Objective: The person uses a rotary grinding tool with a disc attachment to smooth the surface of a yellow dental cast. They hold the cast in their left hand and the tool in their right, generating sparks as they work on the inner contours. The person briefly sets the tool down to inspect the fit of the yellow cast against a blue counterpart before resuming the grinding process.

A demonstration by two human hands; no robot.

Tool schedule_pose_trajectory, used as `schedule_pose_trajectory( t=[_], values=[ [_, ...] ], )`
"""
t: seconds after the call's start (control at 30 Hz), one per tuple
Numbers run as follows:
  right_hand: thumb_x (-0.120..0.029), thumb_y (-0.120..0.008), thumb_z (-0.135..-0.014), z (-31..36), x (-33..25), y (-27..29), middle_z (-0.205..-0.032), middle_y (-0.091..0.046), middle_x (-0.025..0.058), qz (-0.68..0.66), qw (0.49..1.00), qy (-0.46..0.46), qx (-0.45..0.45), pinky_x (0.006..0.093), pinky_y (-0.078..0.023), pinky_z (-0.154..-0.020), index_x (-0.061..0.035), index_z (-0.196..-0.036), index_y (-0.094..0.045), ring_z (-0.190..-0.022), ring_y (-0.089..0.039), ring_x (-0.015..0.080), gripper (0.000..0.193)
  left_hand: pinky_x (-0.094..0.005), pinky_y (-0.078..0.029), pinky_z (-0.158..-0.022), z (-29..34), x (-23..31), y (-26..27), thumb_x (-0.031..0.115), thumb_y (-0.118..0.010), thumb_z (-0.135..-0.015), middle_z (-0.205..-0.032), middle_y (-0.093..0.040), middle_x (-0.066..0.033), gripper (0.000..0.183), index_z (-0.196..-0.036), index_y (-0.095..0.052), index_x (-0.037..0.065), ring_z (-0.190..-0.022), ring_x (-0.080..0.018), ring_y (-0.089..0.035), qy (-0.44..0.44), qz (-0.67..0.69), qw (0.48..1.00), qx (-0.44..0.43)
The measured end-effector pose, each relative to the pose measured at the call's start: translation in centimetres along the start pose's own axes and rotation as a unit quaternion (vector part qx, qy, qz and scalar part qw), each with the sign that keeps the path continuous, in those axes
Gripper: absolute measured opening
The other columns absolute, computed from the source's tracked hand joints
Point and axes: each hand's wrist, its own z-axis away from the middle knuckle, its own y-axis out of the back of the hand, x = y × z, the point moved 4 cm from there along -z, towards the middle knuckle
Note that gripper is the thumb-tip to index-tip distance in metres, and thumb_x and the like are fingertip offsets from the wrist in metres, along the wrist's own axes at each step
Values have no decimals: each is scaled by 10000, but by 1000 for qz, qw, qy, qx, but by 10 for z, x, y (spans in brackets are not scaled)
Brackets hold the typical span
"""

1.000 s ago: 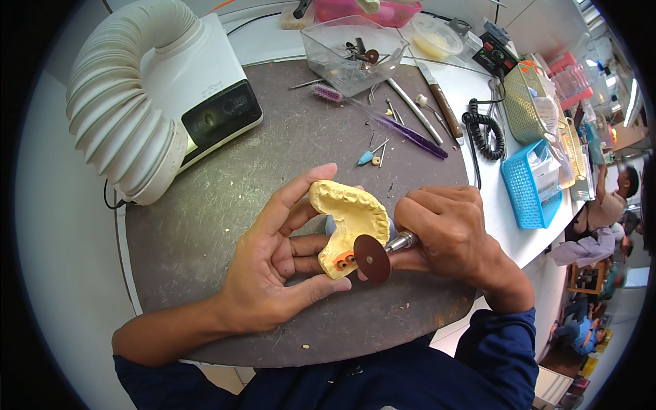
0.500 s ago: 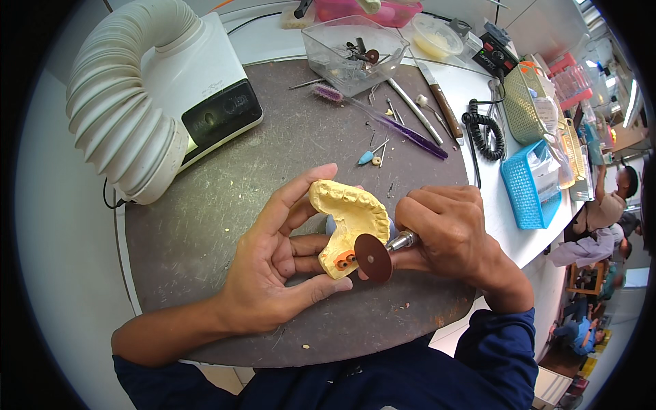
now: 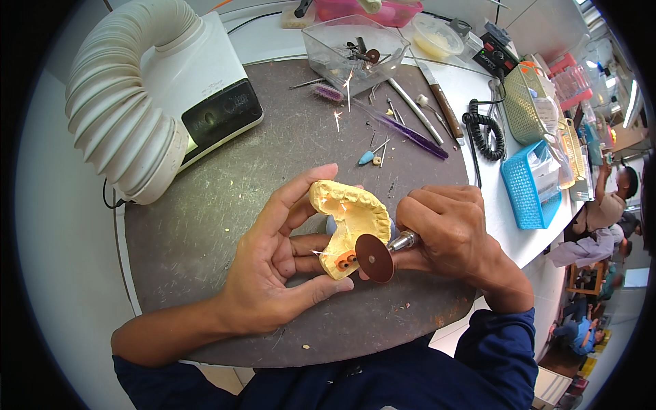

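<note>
A yellow plaster dental model (image 3: 365, 205), shaped like a horseshoe arch with tooth forms, is held over the bench. My left hand (image 3: 273, 253) is closed around its left side, thumb at the lower edge and fingers behind. An orange patch with dark round holes (image 3: 346, 261) lies at its lower end. My right hand (image 3: 444, 229) grips a rotary handpiece (image 3: 404, 240) with a brown cutting disc (image 3: 374, 258). The disc overlaps the model's lower right end, beside the orange patch. Bright sparks fly from there toward the upper left. The disc hides its exact contact point.
A white extraction unit (image 3: 205, 75) with ribbed hose (image 3: 116, 102) stands left. Behind the model lie a purple brush (image 3: 417, 140), a knife (image 3: 444, 106) and small burs. A clear box (image 3: 355, 55) holds discs. Baskets (image 3: 526, 188) line the right; people are beyond.
Sparks now streak over the model and bench, where none showed before. Both hands, the model and the handpiece keep almost the same position.
</note>
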Motion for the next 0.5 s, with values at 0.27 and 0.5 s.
schedule_pose_trajectory(
  t=[0.27, 0.5],
  values=[
    [-519, -831, -591, 0, 1, -1, -574, -453, 31, -8, 1000, 1, 10, 332, -361, -419, -100, -667, -492, -462, -493, 190, 544, -385, -529, -1016, 0, 1, 0, -145, -696, -790, -1530, -284, -235, 1019, -1545, -40, 52, -1266, -321, -545, 2, -10, 1000, -3],
    [-525, -821, -604, 1, 1, -2, -573, -449, 30, -7, 1000, 4, 13, 335, -361, -421, -100, -666, -484, -458, -487, 194, 545, -387, -527, -1018, 0, -1, 1, -147, -698, -788, -1530, -284, -233, 1023, -1545, -40, 55, -1268, -320, -543, 2, -10, 1000, 2]
  ],
)
